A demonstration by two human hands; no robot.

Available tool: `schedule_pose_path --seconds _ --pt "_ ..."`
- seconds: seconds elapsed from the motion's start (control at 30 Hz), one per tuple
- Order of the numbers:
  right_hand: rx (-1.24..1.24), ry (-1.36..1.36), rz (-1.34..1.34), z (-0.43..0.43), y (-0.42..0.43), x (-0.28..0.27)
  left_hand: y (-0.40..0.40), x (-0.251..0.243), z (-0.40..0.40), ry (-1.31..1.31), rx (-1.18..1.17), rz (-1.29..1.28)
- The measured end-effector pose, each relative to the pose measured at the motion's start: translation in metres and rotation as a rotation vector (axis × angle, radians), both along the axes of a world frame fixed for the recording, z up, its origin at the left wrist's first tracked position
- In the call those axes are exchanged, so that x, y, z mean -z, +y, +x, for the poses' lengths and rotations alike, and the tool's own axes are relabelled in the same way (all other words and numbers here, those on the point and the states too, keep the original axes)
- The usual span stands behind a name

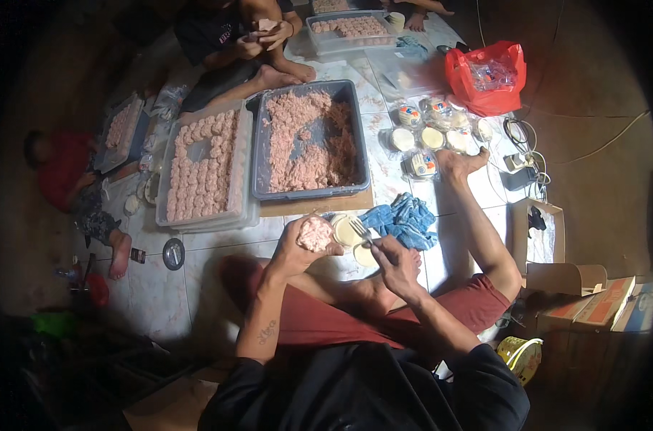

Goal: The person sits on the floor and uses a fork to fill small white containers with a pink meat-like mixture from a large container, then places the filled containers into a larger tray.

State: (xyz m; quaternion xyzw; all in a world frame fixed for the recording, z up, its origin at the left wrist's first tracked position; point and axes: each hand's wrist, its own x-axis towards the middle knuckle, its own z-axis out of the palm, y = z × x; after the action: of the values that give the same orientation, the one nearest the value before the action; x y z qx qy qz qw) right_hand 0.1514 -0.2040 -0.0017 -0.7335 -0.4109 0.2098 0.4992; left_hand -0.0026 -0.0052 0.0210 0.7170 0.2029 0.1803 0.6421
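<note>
Cupped in my left hand (296, 250) is a round portion of pink minced filling (314, 235); whatever lies beneath it is hidden. A metal fork (362, 230) is gripped in my right hand (397, 264), its tines pointing away from me and to the left. Between my hands, on the floor, a stack of pale round dumpling wrappers (344, 230) stands beside another wrapper (364, 255), partly covered by the right hand. A crumpled blue cloth (404, 220) lies just beyond the fork. Past my hands stands a grey plastic tub (311, 193) with minced filling (291, 143) spread inside.
Left of the tub, a clear plastic container (163, 186) holds rows of filled dumplings. Packed wrappers (432, 138) lie near my right foot, before a red plastic bag (485, 81). Cables and adapters (520, 172) lie farther right. Another person's hands (261, 42) work across the tub.
</note>
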Motion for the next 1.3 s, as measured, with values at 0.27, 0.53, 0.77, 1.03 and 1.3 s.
schedule_pose_path --seconds 0.27,0.53,0.77,1.03,1.3 --pt "-0.200 0.949 0.094 -0.021 -0.017 0.033 -0.013 -0.028 0.017 -0.059 -0.073 0.082" --pt "-0.085 -0.019 0.133 -0.022 0.021 -0.004 -0.036 0.024 0.033 -0.097 -0.185 0.065" --pt "-0.103 0.383 0.054 -0.002 -0.012 0.001 -0.008 -0.016 0.003 -0.222 0.080 -0.425" --pt "-0.078 0.088 0.334 -0.038 0.028 0.005 -0.025 0.004 0.029 -0.178 -0.124 0.136" --pt "-0.081 0.100 0.094 -0.009 0.002 -0.026 -0.013 -0.010 0.009 -0.334 -0.203 -0.211"
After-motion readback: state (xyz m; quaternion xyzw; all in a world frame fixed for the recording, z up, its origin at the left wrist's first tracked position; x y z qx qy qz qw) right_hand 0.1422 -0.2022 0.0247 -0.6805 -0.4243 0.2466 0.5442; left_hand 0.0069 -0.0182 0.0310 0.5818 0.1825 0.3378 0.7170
